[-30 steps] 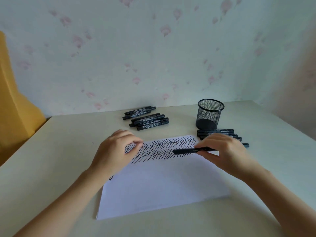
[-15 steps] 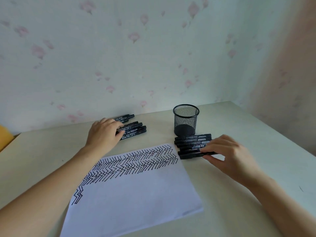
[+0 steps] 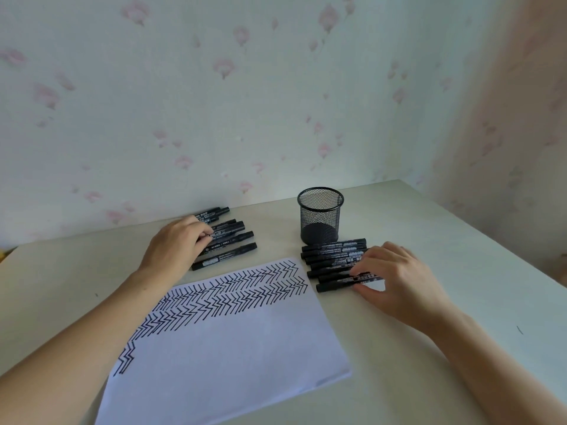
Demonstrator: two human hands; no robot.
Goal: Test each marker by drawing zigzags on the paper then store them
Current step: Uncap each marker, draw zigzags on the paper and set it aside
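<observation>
Head view: left hand point(image 3: 176, 245), grip loosely curled, touches untested markers point(image 3: 228, 240) pointing two o'clock; right hand point(image 3: 395, 276) pinches a marker point(image 3: 337, 285).

We see a pale cream table point(image 3: 429, 240) that reaches to the wall; on its surface, near the right edge, there is a small dark mark point(image 3: 519, 330), and another tiny one point(image 3: 96, 294) on the left side; behind the table stands wallpaper point(image 3: 245, 102) of light greenish colour with faded pink flowers; at the far left edge a little piece of something yellow point(image 3: 2, 254) shows, but we cannot tell what it is.
</observation>
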